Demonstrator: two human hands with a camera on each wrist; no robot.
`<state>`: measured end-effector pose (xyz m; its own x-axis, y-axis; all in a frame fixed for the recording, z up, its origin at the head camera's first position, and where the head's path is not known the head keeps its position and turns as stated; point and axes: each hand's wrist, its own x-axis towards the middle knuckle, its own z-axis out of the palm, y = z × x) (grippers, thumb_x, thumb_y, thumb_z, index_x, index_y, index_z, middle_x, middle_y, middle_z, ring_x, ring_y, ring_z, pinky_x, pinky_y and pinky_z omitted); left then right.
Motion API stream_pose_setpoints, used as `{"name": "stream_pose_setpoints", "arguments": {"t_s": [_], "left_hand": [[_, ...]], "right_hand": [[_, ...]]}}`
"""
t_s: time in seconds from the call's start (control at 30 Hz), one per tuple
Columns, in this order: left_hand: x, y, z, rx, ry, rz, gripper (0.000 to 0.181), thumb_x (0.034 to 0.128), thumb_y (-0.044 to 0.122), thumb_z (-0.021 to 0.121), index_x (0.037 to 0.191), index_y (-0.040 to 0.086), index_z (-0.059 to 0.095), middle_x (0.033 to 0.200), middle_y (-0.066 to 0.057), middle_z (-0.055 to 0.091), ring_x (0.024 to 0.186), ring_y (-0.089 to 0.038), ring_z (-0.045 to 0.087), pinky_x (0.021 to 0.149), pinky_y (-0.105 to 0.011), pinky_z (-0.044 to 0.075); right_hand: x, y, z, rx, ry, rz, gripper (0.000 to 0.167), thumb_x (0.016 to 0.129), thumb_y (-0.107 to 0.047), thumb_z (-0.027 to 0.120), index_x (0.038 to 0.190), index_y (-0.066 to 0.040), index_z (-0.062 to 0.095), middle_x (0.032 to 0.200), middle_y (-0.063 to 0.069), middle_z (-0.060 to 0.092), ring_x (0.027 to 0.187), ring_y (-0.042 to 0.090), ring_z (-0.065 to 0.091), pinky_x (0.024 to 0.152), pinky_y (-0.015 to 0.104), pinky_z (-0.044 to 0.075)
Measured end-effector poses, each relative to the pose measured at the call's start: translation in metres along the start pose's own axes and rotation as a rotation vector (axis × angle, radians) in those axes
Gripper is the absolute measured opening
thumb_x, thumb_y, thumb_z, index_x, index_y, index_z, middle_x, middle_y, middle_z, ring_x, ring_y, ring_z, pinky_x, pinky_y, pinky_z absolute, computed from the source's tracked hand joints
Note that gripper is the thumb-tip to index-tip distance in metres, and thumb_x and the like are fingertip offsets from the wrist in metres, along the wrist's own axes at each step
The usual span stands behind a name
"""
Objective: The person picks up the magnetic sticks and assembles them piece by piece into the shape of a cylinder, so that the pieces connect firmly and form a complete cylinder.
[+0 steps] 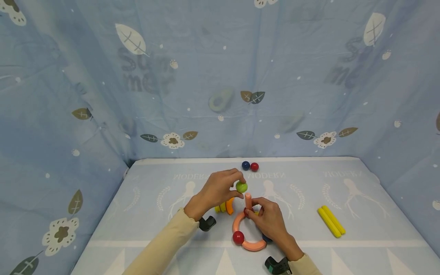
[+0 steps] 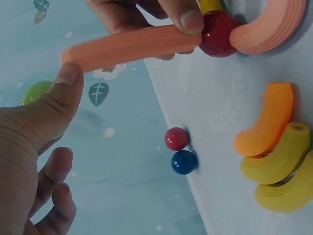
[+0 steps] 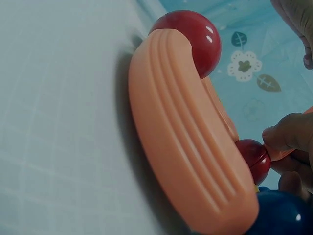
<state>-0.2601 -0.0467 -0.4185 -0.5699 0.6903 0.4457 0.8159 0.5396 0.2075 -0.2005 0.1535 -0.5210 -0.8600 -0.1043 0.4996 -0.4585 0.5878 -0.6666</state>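
- Head: left hand [image 1: 217, 190] pinches green ball [image 1: 241, 186] just beside upper end of pink rod [image 1: 248, 200]; right hand [image 1: 269, 216] pinches rod's lower end. Yellow sticks [image 1: 329, 222] off right.
- Left wrist: rod's long axis runs from dark red ball [image 2: 220, 33] toward left thumb; orange curve [image 2: 270, 120], yellow curves [image 2: 279, 159] nearby on surface [image 2: 215, 191].
- Right wrist: pink curve [image 3: 188, 137] fills foreground, partly blocking view; touches large red ball [image 3: 203, 36].

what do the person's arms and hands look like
The left hand and right hand wear no gloves. The left sleeve and right sleeve are beige. The left wrist device and right wrist device are black, the latter with a small greenish patch.
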Motion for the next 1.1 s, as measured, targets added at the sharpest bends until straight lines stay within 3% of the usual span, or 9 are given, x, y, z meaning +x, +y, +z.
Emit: {"name": "stream_pose_setpoints", "arguments": {"t_s": [0.27, 0.6, 0.8, 0.93, 1.1], "left_hand": [[0.003, 0.009, -0.003, 0.051, 0.015, 0.1, 0.038, 0.0711, 0.03, 0.087, 0.098, 0.022, 0.062, 0.095, 0.009, 0.059, 0.081, -0.006, 0.058, 0.068, -0.019, 0.048], [0.004, 0.014, 0.001, 0.062, -0.012, 0.123, 0.035, 0.0734, 0.024, 0.088, 0.1, 0.024, 0.064, 0.096, 0.009, 0.058, 0.081, -0.006, 0.059, 0.066, -0.02, 0.048], [0.003, 0.019, 0.002, 0.044, 0.004, 0.142, 0.034, 0.0765, 0.02, 0.086, 0.103, 0.023, 0.064, 0.098, 0.009, 0.058, 0.078, -0.005, 0.058, 0.064, -0.02, 0.047], [0.0, 0.019, 0.007, -0.056, 0.0, 0.082, 0.045, 0.0781, 0.018, 0.085, 0.117, 0.02, 0.063, 0.104, 0.007, 0.06, 0.076, -0.009, 0.06, 0.063, -0.018, 0.046], [-0.009, 0.017, 0.026, -0.221, -0.024, -0.143, 0.063, 0.0783, 0.027, 0.085, 0.134, 0.019, 0.057, 0.11, 0.006, 0.063, 0.075, -0.009, 0.058, 0.059, -0.018, 0.043]], "right_hand": [[0.0, -0.001, -0.001, -0.001, 0.0, -0.004, 0.03, 0.072, -0.009, 0.088, 0.097, -0.012, 0.073, 0.084, -0.006, 0.069, 0.048, 0.001, 0.043, 0.043, 0.021, 0.038], [0.001, -0.002, -0.001, -0.012, 0.001, 0.004, 0.028, 0.072, -0.01, 0.088, 0.096, -0.011, 0.073, 0.083, -0.006, 0.069, 0.048, 0.001, 0.044, 0.044, 0.021, 0.038], [0.002, -0.001, -0.001, -0.009, 0.006, 0.001, 0.026, 0.072, -0.01, 0.088, 0.094, -0.012, 0.073, 0.082, -0.005, 0.07, 0.047, 0.0, 0.044, 0.043, 0.02, 0.038], [0.001, 0.0, -0.001, 0.001, 0.008, 0.011, 0.024, 0.072, -0.009, 0.087, 0.091, -0.013, 0.073, 0.081, -0.005, 0.07, 0.045, 0.001, 0.044, 0.042, 0.021, 0.038], [0.001, 0.001, -0.001, -0.003, 0.006, 0.031, 0.025, 0.072, -0.009, 0.087, 0.093, -0.012, 0.074, 0.081, -0.005, 0.07, 0.045, 0.0, 0.044, 0.041, 0.021, 0.038]]}}
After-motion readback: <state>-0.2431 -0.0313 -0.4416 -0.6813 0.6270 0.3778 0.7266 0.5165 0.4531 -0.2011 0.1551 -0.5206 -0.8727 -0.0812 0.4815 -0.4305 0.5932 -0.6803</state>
